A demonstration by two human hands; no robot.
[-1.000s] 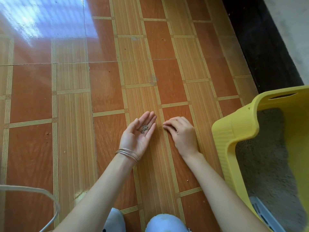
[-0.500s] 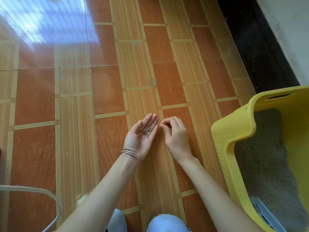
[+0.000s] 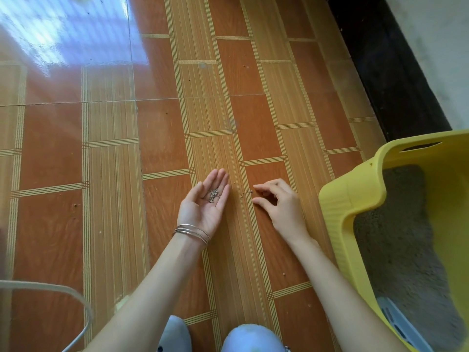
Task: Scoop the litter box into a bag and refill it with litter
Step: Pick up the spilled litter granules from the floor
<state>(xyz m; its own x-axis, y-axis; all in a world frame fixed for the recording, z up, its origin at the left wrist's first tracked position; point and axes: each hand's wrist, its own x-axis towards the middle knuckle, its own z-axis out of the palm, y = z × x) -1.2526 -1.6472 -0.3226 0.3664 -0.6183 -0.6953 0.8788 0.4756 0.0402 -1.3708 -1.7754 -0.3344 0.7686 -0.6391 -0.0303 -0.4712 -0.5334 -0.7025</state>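
Right now my left hand [image 3: 203, 207] lies palm up just above the floor [image 3: 162, 138], fingers straight and together, a small heap of grey litter grains [image 3: 214, 194] cupped in the palm; thin bangles [image 3: 192, 231] circle that wrist; my right hand [image 3: 278, 204] hovers just beside it, its grip loosely curled and holding nothing that I can see, forefinger and thumb parted a little and pointed at a few stray grains [image 3: 249, 192] lying on the tile between the two hands; a lone grain or two sits further off on the floor.

Outward to the right stands the yellow litter box [image 3: 337, 224], near the right forearm; grey litter [image 3: 396, 240] covers its bottom in a fairly even bed, and a pale blue scoop [image 3: 401, 323] rests inside at the near end; no bag shows anywhere; a white cord [image 3: 50, 288] curves across the lower left corner.

I judge the main work mostly done, since the box looks filled and smooth; what remains is tidying the spill, gathering the last grains and tipping the handful away, though whether scooping into a bag was finished I cannot tell.

Against half a second ago, the right hand has drawn away from the left palm, where its pinched fingertips had been close to the heap, and opened toward the grains on the floor; the left palm has barely shifted.
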